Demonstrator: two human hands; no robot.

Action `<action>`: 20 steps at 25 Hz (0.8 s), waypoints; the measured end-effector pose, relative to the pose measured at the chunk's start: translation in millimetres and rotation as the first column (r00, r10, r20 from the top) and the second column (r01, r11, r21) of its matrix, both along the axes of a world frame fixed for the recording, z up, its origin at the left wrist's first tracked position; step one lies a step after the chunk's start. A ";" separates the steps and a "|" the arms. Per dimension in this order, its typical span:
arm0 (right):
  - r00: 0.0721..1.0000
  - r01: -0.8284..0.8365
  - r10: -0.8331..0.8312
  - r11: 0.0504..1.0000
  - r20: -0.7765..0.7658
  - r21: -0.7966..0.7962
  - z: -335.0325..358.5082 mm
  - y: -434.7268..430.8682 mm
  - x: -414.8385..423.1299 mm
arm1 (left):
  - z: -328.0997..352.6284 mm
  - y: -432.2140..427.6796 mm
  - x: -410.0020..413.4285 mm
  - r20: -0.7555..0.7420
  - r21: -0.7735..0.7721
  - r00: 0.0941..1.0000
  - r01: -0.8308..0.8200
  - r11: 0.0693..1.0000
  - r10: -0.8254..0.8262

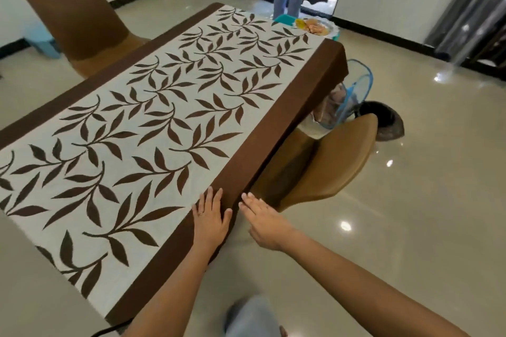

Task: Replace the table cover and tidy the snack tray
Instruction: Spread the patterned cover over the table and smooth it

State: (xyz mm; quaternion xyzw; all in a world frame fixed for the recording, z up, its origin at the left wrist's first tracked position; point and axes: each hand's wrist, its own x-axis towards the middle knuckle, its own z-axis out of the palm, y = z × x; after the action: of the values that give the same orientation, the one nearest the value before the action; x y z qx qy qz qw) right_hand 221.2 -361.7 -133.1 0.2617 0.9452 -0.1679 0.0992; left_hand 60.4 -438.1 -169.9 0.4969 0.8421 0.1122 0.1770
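- table cover (153, 123): cream, brown leaf print, brown border, lying flat
- left hand (210, 216): fingers straight, flat on border
- right hand (264, 220): fingers straight, against hanging edge

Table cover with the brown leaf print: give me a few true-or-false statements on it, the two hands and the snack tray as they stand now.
1. The cream table cover with brown leaves and a brown border lies spread over the table. True.
2. The left hand lies flat on the cover's brown border. True.
3. The right hand grips a bunched corner of the cover. False: its fingers are straight, beside the cover's hanging side.
4. The teal snack tray sits mid-table. False: it shows at the far end.
5. A brown chair stands near the right hand. True.
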 end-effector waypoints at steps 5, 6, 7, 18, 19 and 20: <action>0.998 -0.057 0.057 0.998 0.004 0.028 5.8 108.8 -18.0 | -11.8 30.5 18.1 -0.122 -0.095 0.993 -0.014 0.995 0.003; 0.997 -0.075 0.075 0.997 0.019 0.019 4.8 129.7 -25.5 | -15.3 30.5 23.1 -0.152 -0.071 0.988 -0.030 0.997 0.019; 0.996 -0.086 0.086 0.996 0.035 0.004 1.7 147.4 -32.9 | -19.3 28.9 26.7 -0.167 -0.046 0.986 -0.032 0.998 0.024; 0.966 -0.226 0.230 0.973 0.122 -0.046 -23.6 301.8 -62.4 | -6.0 161.8 18.0 -0.032 0.018 0.960 -0.278 0.960 0.279; 0.966 -0.230 0.232 0.973 0.113 -0.026 -27.0 321.6 -62.7 | -6.6 181.0 16.2 -0.030 -0.002 0.954 -0.298 0.955 0.297; 0.969 -0.226 0.225 0.974 0.104 0.001 -29.5 344.1 -64.0 | -7.4 198.8 13.9 -0.028 -0.021 0.948 -0.318 0.948 0.317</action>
State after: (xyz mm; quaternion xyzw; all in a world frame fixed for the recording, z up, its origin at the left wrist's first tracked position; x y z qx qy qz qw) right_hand 157.2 -17.7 -162.6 0.1614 0.9636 -0.1357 0.1645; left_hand 74.3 -239.3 -177.4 0.3540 0.9145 0.1225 0.1529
